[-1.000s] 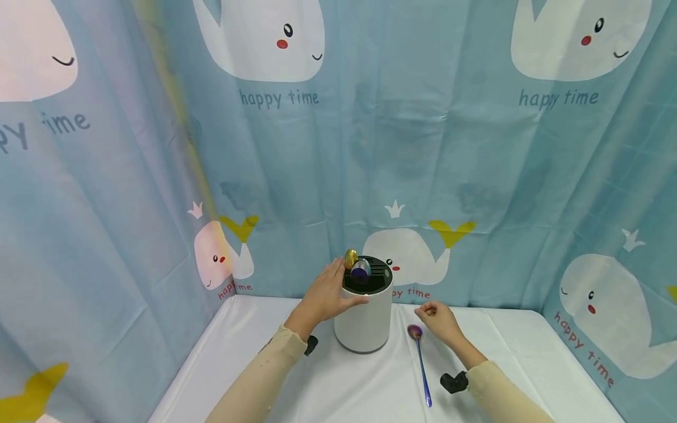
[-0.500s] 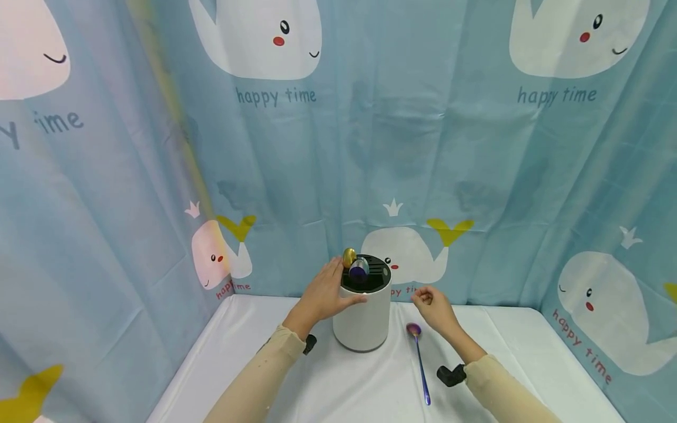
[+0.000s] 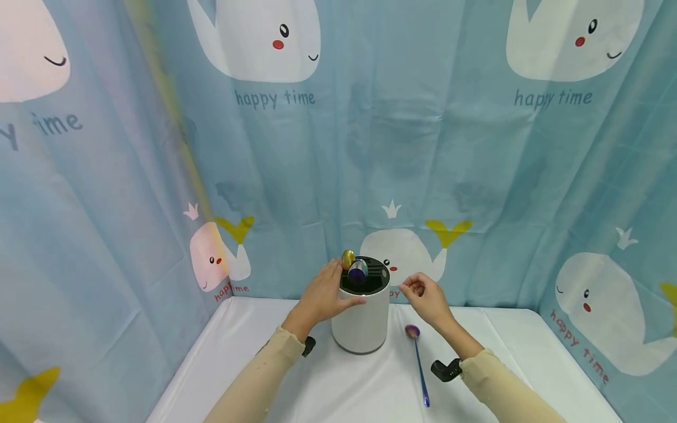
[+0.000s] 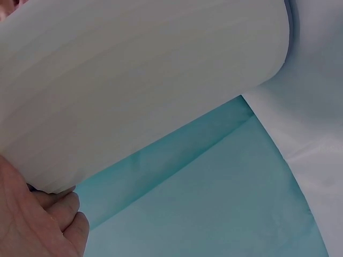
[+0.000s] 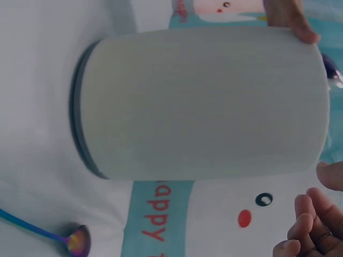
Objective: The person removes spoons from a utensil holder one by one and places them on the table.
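Note:
A white cylindrical utensil holder (image 3: 361,323) with a black slotted top stands on the table. My left hand (image 3: 321,296) holds its upper left side, thumb across the front and fingers round the rim. In the left wrist view, that hand's fingers (image 4: 67,211) curl in at the holder's edge. Out of the slots poke a gold spoon head (image 3: 348,259) and a shiny bluish-purple one (image 3: 358,272). Just right of the holder, my right hand (image 3: 428,301) is raised, loosely curled and holding nothing. Below it lies a long-handled iridescent purple-blue spoon (image 3: 420,364).
White cloth (image 3: 486,335) covers the table. Blue curtains (image 3: 402,158) with whale prints hang close behind it and along both sides. A black wrist mount (image 3: 446,370) sits at the right sleeve.
My right hand has risen from beside the spoon on the table and moved left, closer to the holder's top. The left hand and the holder stay put.

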`<state>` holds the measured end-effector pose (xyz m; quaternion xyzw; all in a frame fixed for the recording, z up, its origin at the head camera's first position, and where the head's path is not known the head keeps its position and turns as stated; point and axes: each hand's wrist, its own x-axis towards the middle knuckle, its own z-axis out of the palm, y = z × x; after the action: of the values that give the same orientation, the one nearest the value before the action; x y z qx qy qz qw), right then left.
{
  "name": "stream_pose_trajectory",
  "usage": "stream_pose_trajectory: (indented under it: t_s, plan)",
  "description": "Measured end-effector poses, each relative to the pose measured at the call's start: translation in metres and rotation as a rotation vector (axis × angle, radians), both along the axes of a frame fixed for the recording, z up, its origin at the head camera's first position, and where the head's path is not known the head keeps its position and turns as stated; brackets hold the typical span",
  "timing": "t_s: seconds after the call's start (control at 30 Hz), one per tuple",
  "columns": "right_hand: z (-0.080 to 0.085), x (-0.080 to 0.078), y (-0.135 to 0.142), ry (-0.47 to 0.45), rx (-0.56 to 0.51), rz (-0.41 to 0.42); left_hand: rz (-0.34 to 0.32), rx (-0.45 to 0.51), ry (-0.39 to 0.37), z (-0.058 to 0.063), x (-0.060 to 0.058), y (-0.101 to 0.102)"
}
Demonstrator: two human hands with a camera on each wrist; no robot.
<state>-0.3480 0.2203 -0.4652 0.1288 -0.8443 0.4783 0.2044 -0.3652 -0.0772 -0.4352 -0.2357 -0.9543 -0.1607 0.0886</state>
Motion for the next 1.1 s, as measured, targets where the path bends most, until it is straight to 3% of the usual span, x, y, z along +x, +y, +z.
stream_pose_trajectory:
  t_s: [0.43, 0.73, 1.1]
  plan:
    - [0.022, 0.002, -0.02, 0.039, 0.005, 0.107, 0.014, 0.025, -0.016, -0.001, 0.0, 0.0]
    - [0.023, 0.007, -0.029, 0.02, 0.005, 0.141, 0.019, 0.0, -0.027, -0.004, 0.0, 0.0]
    - [0.032, 0.003, -0.039, 0.065, 0.045, 0.221, 0.016, -0.02, -0.018, 0.001, 0.003, 0.0]
